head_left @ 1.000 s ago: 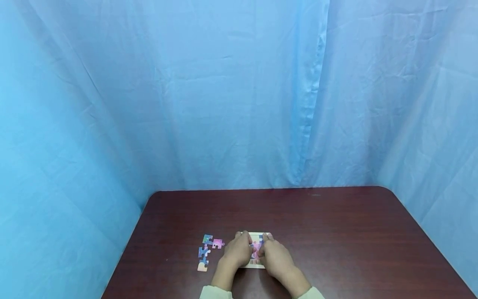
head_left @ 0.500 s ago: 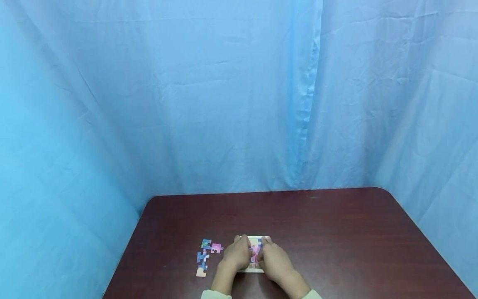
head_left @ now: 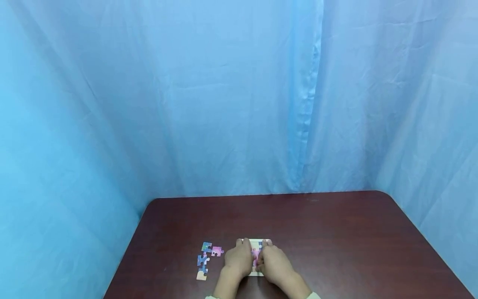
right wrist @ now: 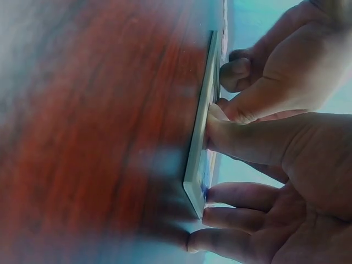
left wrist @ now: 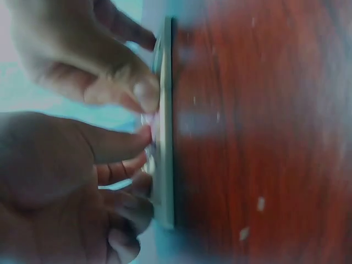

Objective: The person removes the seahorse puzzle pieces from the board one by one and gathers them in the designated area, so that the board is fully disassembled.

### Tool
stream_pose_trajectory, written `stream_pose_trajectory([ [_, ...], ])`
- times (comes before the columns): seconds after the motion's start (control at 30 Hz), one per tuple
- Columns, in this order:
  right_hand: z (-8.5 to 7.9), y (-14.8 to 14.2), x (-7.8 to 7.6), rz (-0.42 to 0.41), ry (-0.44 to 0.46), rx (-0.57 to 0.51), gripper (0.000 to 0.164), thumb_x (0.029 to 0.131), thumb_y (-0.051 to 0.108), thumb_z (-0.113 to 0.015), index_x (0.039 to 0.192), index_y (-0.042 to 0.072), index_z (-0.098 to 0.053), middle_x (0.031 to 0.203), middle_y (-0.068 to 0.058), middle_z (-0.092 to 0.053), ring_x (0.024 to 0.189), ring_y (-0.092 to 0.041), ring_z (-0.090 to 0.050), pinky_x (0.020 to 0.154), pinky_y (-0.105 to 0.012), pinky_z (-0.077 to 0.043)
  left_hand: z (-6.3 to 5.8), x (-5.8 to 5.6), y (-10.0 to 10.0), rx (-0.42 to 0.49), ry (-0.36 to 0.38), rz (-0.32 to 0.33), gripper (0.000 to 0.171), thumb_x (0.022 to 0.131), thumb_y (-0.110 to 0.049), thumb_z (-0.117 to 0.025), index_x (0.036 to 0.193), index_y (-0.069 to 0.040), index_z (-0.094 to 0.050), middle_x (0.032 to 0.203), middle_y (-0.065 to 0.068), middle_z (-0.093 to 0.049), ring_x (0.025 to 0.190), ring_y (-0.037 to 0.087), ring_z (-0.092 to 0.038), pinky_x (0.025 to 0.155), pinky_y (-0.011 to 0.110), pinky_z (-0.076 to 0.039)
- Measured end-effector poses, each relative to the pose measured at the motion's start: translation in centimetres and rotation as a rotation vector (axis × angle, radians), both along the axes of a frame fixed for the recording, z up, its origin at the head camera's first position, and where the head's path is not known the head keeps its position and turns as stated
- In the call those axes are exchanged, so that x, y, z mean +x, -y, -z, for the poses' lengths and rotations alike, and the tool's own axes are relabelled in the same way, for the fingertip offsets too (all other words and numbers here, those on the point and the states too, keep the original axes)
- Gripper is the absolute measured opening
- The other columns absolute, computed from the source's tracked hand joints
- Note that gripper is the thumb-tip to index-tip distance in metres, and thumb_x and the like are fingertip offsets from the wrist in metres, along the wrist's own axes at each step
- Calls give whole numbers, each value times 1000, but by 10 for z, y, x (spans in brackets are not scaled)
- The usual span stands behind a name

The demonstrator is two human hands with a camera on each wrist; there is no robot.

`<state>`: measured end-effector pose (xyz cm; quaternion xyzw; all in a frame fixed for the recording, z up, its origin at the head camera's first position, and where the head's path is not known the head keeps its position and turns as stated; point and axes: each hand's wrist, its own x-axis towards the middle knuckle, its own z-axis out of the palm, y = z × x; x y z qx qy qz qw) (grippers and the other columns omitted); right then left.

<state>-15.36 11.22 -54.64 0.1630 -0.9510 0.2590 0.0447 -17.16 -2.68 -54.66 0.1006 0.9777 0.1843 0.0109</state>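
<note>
A small jigsaw puzzle in a pale frame (head_left: 255, 274) lies on the table, with pink, blue and cream pieces (head_left: 255, 253) showing between my hands. My left hand (head_left: 237, 259) covers its left side, fingertips at the far edge and thumb on the pieces. Over the right side is my right hand (head_left: 275, 262), its thumb close to the left one. Seen low in the left wrist view, both thumbs press down by the side of the frame (left wrist: 169, 137). In the right wrist view, the right fingers spread along the frame's (right wrist: 198, 148) end. Both hands hide much of the picture.
Left of the puzzle lie several loose jigsaw pieces, including a pink one (head_left: 216, 251), a blue one (head_left: 202, 260) and a cream-and-blue one (head_left: 202, 275). The dark red-brown table (head_left: 336, 232) has light blue curtains (head_left: 231, 104) behind and at both sides.
The head view has tilted, so table, puzzle and hands sit slightly lower in the picture. Both hands stay on the puzzle, with only small shifts of the fingers. The loose pieces keep their places.
</note>
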Motion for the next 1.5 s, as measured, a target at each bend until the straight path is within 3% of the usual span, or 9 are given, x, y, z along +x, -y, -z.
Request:
stream_pose_trajectory([
  [0.1,3,0,1,-7,-15,2,34,72,12,-91,55,18,-62,127,-39,-68,118,-48,-72,79,-46,-59,1,6,-4,-115,-128,-28,36,85,-21,-83,112,-3,-67,108,17,-71,81,32,-73,70,46,-56],
  [0.17,3,0,2,-9,-20,-3,34,72,12,-91,55,18,-62,127,-39,-68,118,-48,-72,81,-47,-59,1,7,-4,-123,-204,-46,35,79,-22,-88,105,-6,-70,100,14,-74,79,30,-74,69,45,-54],
  [0.27,2,0,3,-1,3,-17,35,71,13,-92,56,18,-61,128,-40,-66,119,-50,-70,82,-48,-59,-2,7,-2,-100,-255,-41,26,73,-23,-92,87,-12,-73,85,7,-76,73,25,-74,64,41,-52],
  [0.4,-1,0,5,1,12,-22,38,70,10,-92,55,19,-58,128,-41,-66,118,-50,-71,77,-45,-58,-3,6,0,-31,-241,-38,19,71,-20,-94,70,-16,-75,75,1,-74,66,21,-72,60,38,-53],
  [0.6,0,0,4,-4,-16,-3,37,70,8,-91,54,18,-59,125,-41,-68,109,-47,-75,82,-49,-60,-3,1,0,102,-200,-67,19,68,-12,-96,71,-13,-77,73,3,-75,66,23,-72,60,38,-56],
  [0.73,-1,-1,3,-13,-5,-5,34,71,7,-90,55,17,-62,126,-41,-67,115,-51,-72,84,-51,-61,-2,-2,3,132,-182,-73,24,65,-12,-98,70,-11,-74,71,3,-72,63,21,-69,60,37,-54],
  [0.93,-1,-1,2,-11,8,-10,34,74,7,-90,55,17,-62,126,-39,-68,118,-51,-71,79,-45,-61,-5,-6,7,172,-118,-48,27,66,-9,-97,73,-10,-71,72,2,-68,64,18,-65,60,34,-51],
  [1.23,1,0,3,7,54,-5,42,77,6,-87,56,18,-53,131,-40,-65,119,-51,-70,64,-31,-47,-8,-6,11,208,-43,-14,26,70,-7,-94,76,-9,-69,73,2,-66,63,16,-60,59,33,-48],
  [1.5,-1,-1,4,-7,23,11,41,77,7,-86,58,17,-52,132,-41,-64,123,-52,-67,64,-34,-48,-9,-7,11,265,4,-24,26,73,-5,-90,76,-11,-65,67,-1,-61,60,13,-52,56,32,-42],
])
